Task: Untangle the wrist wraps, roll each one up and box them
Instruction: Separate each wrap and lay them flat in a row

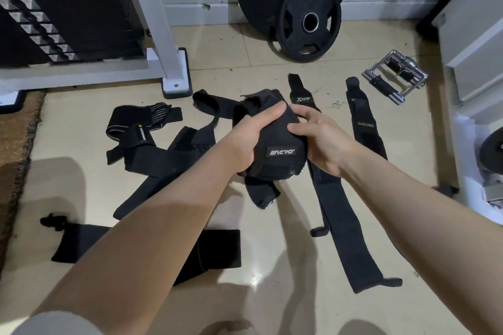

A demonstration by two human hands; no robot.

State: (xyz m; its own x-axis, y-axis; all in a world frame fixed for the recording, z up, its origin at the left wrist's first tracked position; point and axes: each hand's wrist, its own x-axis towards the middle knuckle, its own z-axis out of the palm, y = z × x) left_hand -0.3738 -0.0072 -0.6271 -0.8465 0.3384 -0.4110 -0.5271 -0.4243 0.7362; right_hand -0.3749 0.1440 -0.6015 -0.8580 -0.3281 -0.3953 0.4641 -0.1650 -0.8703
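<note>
On the floor [245, 41], left to right: a striped wrap [141, 124] lies crumpled, long axis roughly left–right; a tangled pile [177, 160] of black straps runs diagonally. At centre, a half-rolled wrap [275, 144] is held above the floor, gripped by the left hand [253, 139] on its left side and by the right hand [315, 136] on its right; its loose tail hangs toward the viewer. To the right, two flat wraps [364, 128] lie with long axes near–far. The fabric is judged light, soft and limp; the roll is best gripped across its width so the coil cannot loosen.
</note>
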